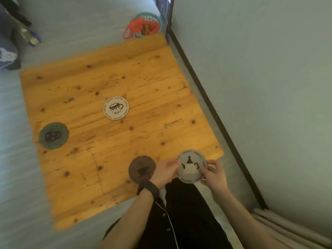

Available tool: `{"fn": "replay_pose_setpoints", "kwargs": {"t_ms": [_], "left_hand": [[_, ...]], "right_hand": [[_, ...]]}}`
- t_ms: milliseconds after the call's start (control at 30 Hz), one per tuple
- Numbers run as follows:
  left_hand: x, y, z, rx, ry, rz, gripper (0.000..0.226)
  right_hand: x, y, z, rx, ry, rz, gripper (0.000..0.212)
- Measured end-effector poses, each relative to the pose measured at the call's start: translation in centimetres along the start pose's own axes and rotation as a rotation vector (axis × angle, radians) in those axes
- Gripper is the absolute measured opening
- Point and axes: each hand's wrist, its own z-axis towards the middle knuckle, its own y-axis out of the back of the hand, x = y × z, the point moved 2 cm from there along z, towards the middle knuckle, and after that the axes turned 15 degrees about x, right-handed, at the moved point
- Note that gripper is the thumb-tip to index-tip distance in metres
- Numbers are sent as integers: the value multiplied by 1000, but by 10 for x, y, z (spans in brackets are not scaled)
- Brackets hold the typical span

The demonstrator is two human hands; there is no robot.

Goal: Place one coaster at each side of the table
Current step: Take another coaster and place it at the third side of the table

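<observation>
Square knotty-pine wooden surface point(115, 141) taken as the landmark. Three coasters lay on it: a pale round coaster printed with a spotted mug point(116, 108) near its middle, a dark green round coaster with a black figure point(53, 135) at its left edge, and a brown round coaster with a cup print point(141, 168) at its near edge, partly hidden behind the left hand point(166, 172).

The fourth, a grey round coaster printed with a teapot point(191, 166), was held above the surface's near-right corner. Left-hand fingers pinched its left rim; right hand point(212, 174) fingers pinched its right rim, thumb on the printed face. Coaster face up, not resting on the wood as far as could be judged.

Judged step: placing the last-held coaster. Left and near sides appeared served; right and far sides had none.

Next move would call for carrying the teapot coaster to the right edge and laying it flat, then shifting the mug coaster from the middle towards the far edge.
</observation>
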Motion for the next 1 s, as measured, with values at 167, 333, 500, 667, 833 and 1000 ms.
{"fn": "replay_pose_setpoints", "kwargs": {"t_ms": [167,333,500,667,833,1000], "left_hand": [[-17,-65,19,-124,-95,101,34],[-61,-109,65,-168,-140,162,29],[-103,-163,134,-241,-155,143,29],[-135,-221,174,-300,-164,21,29],[-165,-247,194,-346,-189,-92,25],[-180,-214,201,-441,-204,-210,29]], "right_hand": [[-12,62,-22,-68,35,116,18],[-2,135,-1,-55,67,31,23],[35,224,50,35,55,-161,22],[87,310,92,112,85,-415,23],[125,341,137,145,71,-536,24],[147,312,175,246,64,-610,24]]}}
